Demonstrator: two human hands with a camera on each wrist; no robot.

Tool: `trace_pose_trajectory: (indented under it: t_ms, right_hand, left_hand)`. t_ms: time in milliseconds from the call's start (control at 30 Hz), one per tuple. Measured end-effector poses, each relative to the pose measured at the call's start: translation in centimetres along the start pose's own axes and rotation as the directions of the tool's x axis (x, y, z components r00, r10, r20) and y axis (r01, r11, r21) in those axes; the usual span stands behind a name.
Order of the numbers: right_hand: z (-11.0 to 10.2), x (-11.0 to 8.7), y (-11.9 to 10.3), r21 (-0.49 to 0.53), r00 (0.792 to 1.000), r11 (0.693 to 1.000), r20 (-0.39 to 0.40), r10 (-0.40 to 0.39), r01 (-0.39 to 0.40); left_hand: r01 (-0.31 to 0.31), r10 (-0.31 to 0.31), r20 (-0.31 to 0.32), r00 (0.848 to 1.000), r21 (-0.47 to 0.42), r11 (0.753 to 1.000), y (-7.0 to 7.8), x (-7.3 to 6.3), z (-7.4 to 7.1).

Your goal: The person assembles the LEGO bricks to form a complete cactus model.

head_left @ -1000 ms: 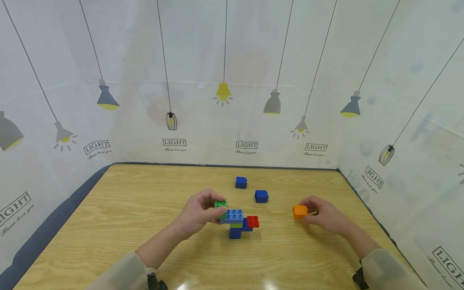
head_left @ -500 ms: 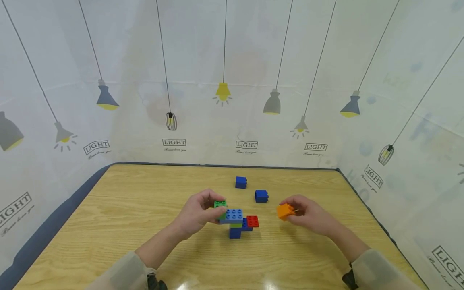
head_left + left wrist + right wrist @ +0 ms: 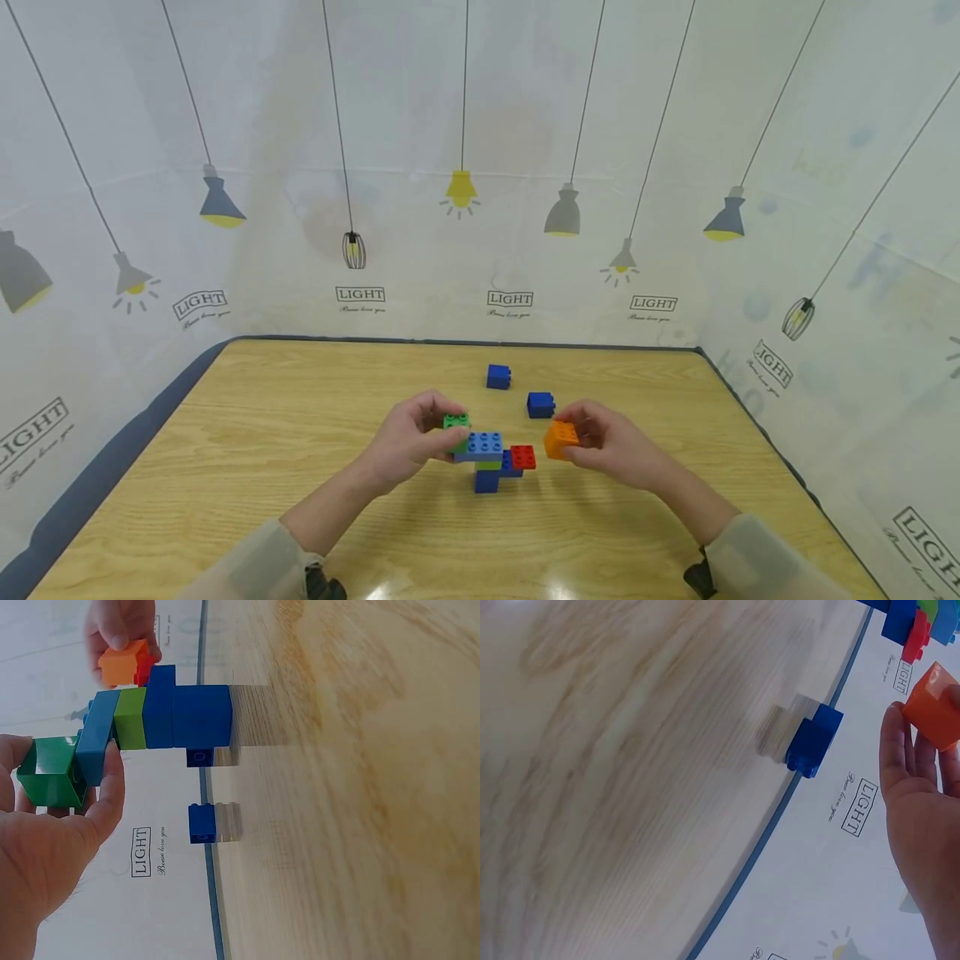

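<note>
My left hand grips a green brick at the left end of a small brick build. In this build a light blue brick lies over a lime green brick, with dark blue bricks below down to the table. A red brick sticks out on the build's right side. Just right of that red brick, my right hand pinches an orange brick, raised off the table with its studs up. The right wrist view shows the orange brick's smooth side against the fingertips.
Two loose dark blue bricks lie on their sides behind the build: a farther brick and a nearer brick. The wooden table ends at a patterned curtain at the back and sides.
My right hand has carried the orange brick leftward, from the table's right part to beside the red brick, tilting its studs upward. The left hand and the build have stayed in place.
</note>
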State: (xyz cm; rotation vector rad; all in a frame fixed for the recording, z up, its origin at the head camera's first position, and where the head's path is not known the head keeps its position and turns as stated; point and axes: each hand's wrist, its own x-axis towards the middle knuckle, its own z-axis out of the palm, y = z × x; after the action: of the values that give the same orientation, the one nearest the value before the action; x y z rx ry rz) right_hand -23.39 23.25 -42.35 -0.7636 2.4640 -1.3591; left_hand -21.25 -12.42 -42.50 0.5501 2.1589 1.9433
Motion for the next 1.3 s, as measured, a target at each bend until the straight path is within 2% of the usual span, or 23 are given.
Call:
trace_pose_trajectory:
  t_ms: [400,700,800,1033,1133,1300]
  right_hand:
    - [1.6,0.7,-0.7,0.066,1.0,0.997,-0.004,-0.031,0.031]
    - [2.5,1.2,-0.3,0.009,0.997,0.997,-0.01,-0.075,0.075]
    - [2.6,1.2,-0.4,0.018,0.998,0.998,-0.007,-0.057,0.057]
    - [3.1,1.1,-0.1,0.155,0.999,0.987,0.02,0.042,-0.044]
    - [3.2,1.1,0.0,0.225,0.999,0.974,0.029,0.03,-0.036]
    - [3.5,1.0,0.0,0.286,0.999,0.957,0.031,0.037,-0.044]
  left_hand:
    - [-0.002,0.002,0.001,1.0,-0.006,1.0,0.0,0.1,0.0]
    - [-0.002,0.002,0.002,1.0,-0.001,1.0,-0.1,0.0,-0.1]
    - [-0.002,0.002,0.0,1.0,-0.001,1.0,-0.1,0.0,-0.1]
    - [-0.009,0.009,-0.002,1.0,0.001,1.0,-0.2,0.1,-0.1]
    - [-0.008,0.008,0.0,1.0,0.004,1.0,-0.2,0.1,-0.1]
    - [-0.011,0.011,0.0,1.0,0.002,1.0,-0.3,0.1,-0.1]
